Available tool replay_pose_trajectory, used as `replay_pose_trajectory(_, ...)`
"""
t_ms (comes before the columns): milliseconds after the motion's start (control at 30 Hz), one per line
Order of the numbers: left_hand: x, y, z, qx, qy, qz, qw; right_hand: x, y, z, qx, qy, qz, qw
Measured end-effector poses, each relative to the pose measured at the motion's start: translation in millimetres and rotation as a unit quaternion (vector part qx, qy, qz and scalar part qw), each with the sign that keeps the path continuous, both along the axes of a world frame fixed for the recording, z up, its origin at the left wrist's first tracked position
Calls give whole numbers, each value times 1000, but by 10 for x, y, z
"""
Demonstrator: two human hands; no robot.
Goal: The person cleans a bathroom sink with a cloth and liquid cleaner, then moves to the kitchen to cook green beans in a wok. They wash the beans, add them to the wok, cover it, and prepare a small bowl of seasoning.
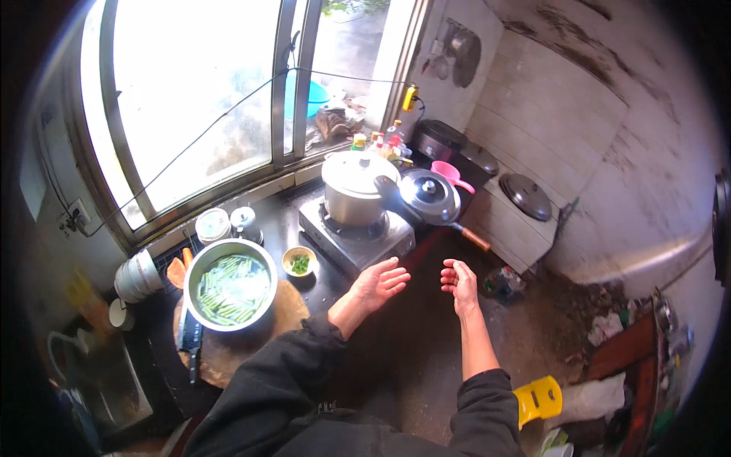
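Note:
My left hand (379,285) is held palm up with its fingers spread and nothing in it, in front of the gas stove (358,252). To its right my right hand (460,284) hangs in the air, fingers loosely curled, also holding nothing. A lidded metal pot (355,203) stands on the stove. On the round wooden chopping board (285,328) at the left rests a steel basin (273,297) of cut green beans (231,291) in water. Beside the basin lies a cleaver (189,337). A small bowl of chopped greens (300,263) sits between basin and stove.
Right of the pot are a lidded pan (432,197) with a wooden handle and a pink ladle (451,172). Bottles (393,140) line the windowsill side. White bowls (138,277) are stacked at the left, above a sink (123,388). A yellow plastic object (538,400) stands low at the right.

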State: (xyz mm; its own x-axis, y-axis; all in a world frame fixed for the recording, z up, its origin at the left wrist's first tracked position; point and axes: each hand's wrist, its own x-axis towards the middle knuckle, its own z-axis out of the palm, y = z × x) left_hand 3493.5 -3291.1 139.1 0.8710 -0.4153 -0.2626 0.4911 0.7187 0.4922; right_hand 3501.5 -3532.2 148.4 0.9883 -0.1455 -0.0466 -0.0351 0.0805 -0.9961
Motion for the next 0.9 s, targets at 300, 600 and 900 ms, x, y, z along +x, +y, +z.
replay_pose_trajectory(300, 1390, -835, -141, 10, 13, 135, 991, 2252, 178, -185, 151, 210, 441, 859)
replay_pose_trajectory(600, 1781, -1118, -50, 243, 67, 364, 896, 2714, 543, -149, 133, 312, 602, 722)
replay_pose_trajectory(900, 1631, -1137, -31, 290, 20, 393, 872, 2435, 573, -11, 192, 244, 571, 760)
